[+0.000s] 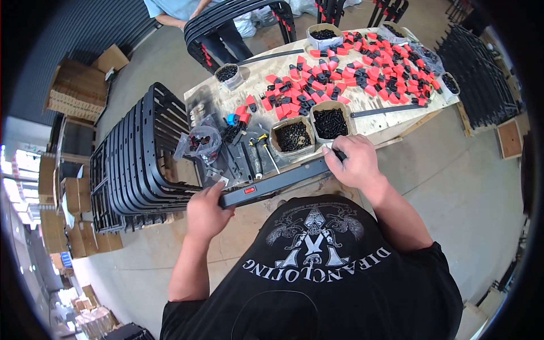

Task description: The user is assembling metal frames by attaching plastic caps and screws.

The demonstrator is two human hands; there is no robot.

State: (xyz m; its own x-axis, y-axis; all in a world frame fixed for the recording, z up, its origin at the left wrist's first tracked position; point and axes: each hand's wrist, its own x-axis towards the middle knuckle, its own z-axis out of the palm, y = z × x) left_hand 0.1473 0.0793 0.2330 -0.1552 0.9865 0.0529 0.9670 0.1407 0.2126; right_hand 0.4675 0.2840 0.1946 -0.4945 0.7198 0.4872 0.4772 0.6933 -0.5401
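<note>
In front of my chest, a long black metal bar (283, 179) with a small red piece set in its face lies slantwise, its right end higher in view. My left hand (208, 212) is closed around its left end. Near the other end, my right hand (356, 162) grips the bar, thumb toward me; part of that end is hidden under the fingers. Just past the bar on the table are a yellow-and-black hammer (262, 143), a screwdriver (256, 164), a carton of small dark fittings (298, 154) and a carton of black screws (327, 105).
Many red-and-black plastic pieces (317, 85) cover the wooden table (255, 71). Black frames (133, 153) are stacked at the left. A clear bag of parts (204, 139) sits at the table's left end. Across the table, another person (221, 37) stands beside a black frame (243, 14).
</note>
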